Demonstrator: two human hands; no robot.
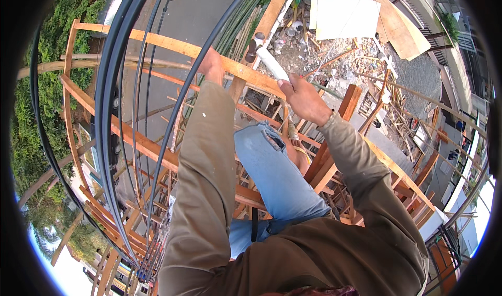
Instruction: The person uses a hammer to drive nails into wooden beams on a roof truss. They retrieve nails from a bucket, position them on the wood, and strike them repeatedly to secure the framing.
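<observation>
My right hand (306, 100) is closed around the white handle of a hammer (272, 64). The dark hammer head lies at the far left end of the handle, over the spot where an upright timber meets a long wooden beam (167, 43). My left hand (212, 66) grips that beam to the left of the hammer; its fingers are mostly hidden behind the wood and a black cable. Below the beam my bent knee shows in torn jeans. Whether the hammer head touches the wood I cannot tell.
Thick black cables (111, 87) run close by on my left. Timber framing (141, 144) surrounds me high above a paved road (188, 13). Rubble and scrap wood (334, 60) lie below, with pale sheets (345, 16) at the far right.
</observation>
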